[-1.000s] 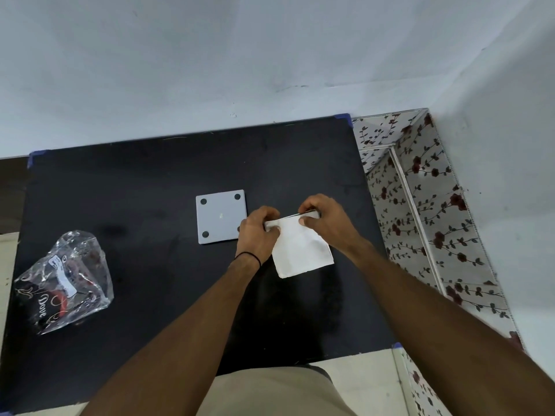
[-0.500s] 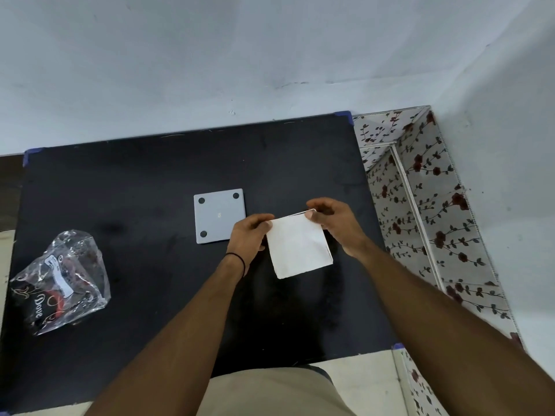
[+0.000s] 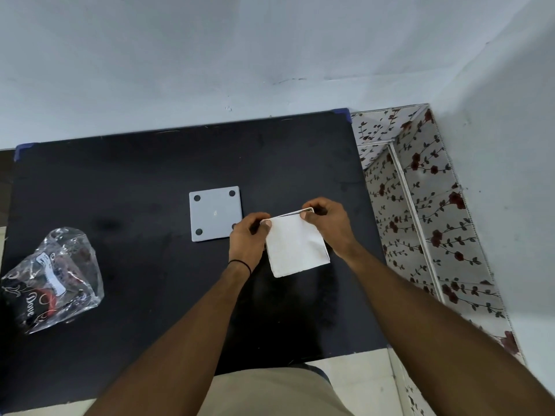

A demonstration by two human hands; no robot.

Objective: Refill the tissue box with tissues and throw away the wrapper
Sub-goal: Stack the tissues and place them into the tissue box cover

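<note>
A white square stack of tissues is held just above the black table, right of centre. My left hand pinches its top left corner and my right hand pinches its top right corner, where the upper layers are lifted slightly apart. A flat grey square piece with dark round feet at its corners lies on the table just left of my left hand. The clear plastic wrapper, crumpled, with printed lettering, lies at the table's left edge.
A floral-patterned panel structure stands along the table's right side. A pale wall runs behind the table. My trousers show at the near edge.
The tissue stack has stayed between both hands. My hands spread apart along its top edge, then closed in again onto its two upper corners.
</note>
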